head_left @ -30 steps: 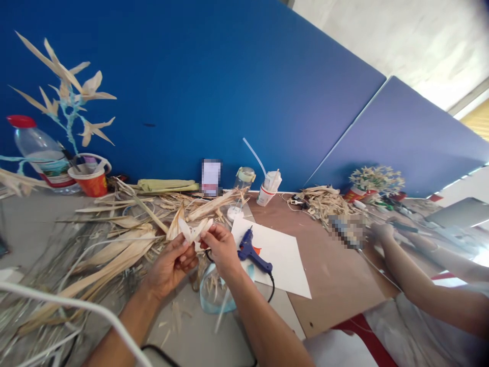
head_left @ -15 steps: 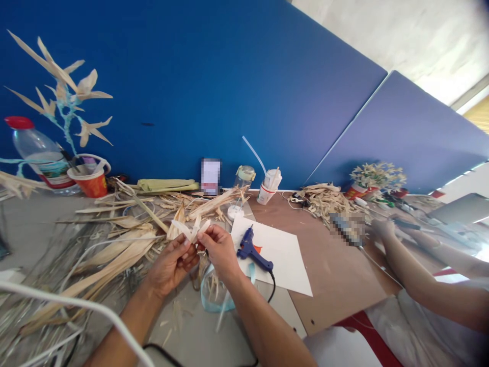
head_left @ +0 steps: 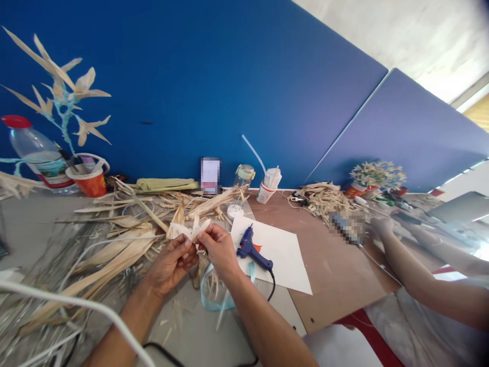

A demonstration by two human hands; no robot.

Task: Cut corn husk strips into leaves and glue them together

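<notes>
Pale pointed husk petals (head_left: 195, 228) fan upward between my two hands, pinched together at their base. My left hand (head_left: 173, 262) has its thumb and fingers closed on the lower left of the petals. From the right, my right hand (head_left: 219, 250) pinches the same piece with thumb and forefinger. Just right of my hands, a blue glue gun (head_left: 252, 250) lies on a white sheet (head_left: 284, 255). Light blue ribbon (head_left: 219, 307) loops on the table below my right hand. Dry husks (head_left: 122, 250) spread out to the left.
A white cable (head_left: 76, 302) arcs across the lower left. Along the blue partition (head_left: 171, 76) stand a red cup (head_left: 91, 182), a bottle (head_left: 38, 153), a phone (head_left: 210, 176), a jar (head_left: 244, 176) and paper cups (head_left: 267, 191). Another person's arms (head_left: 412, 265) reach in at right.
The view has shifted very slightly. My hands keep nearly the same pose on the petals.
</notes>
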